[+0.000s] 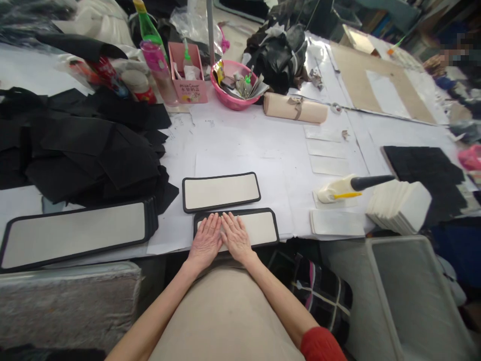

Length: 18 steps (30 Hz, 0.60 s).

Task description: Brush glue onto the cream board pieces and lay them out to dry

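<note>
Both my hands lie flat, side by side, on the left half of a white rectangular panel with a black border (263,226) at the table's near edge. My left hand (207,237) and my right hand (235,236) press palms down with the fingers straight, and neither grips anything. A second bordered panel (221,191) lies just beyond it. A stack of longer bordered panels (75,233) sits to the left.
A pile of black fabric pieces (86,145) covers the left of the table. To the right lie a glue bottle with a black nozzle (351,187), a stack of white sheets (400,205) and black sheets (423,165). A pink bowl (235,82), bottles and a beige roll (295,108) stand farther back.
</note>
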Available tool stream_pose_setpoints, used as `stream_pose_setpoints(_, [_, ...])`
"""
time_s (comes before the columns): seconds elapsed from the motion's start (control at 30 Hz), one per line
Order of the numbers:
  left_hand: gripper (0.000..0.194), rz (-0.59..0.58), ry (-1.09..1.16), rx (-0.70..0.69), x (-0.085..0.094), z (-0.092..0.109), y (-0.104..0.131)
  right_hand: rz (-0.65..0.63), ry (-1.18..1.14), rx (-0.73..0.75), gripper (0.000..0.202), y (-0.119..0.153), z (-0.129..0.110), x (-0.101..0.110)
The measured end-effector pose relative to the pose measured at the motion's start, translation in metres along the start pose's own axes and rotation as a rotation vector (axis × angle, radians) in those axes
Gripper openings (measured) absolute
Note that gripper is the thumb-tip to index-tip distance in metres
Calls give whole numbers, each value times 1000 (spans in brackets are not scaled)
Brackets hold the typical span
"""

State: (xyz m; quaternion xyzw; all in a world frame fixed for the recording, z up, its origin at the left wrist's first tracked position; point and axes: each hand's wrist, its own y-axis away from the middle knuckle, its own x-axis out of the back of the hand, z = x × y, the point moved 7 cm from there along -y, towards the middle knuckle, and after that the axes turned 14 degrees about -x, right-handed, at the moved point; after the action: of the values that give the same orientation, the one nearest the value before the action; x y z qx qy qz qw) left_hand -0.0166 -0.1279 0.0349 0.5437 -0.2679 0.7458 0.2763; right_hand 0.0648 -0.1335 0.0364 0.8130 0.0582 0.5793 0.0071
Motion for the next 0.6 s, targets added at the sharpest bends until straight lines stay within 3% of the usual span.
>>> stream_pose_setpoints(0.1, [63, -26, -13, -1, -8, -5, 4, -28, 40, -21, 59, 1, 24, 2])
stream_pose_setpoints(0.33, [70, -40, 8, 16, -7, -6, 5, 31, 111, -341, 73, 16, 130, 27])
stream_pose_setpoints(0.43, [70, -53, 5, 13, -10, -6, 5, 46, 96, -390, 74, 20, 145, 26])
stream_pose_setpoints(0.6, [69, -51, 9, 11, -12, -6, 4, 45, 50, -384, 72, 20, 145, 22])
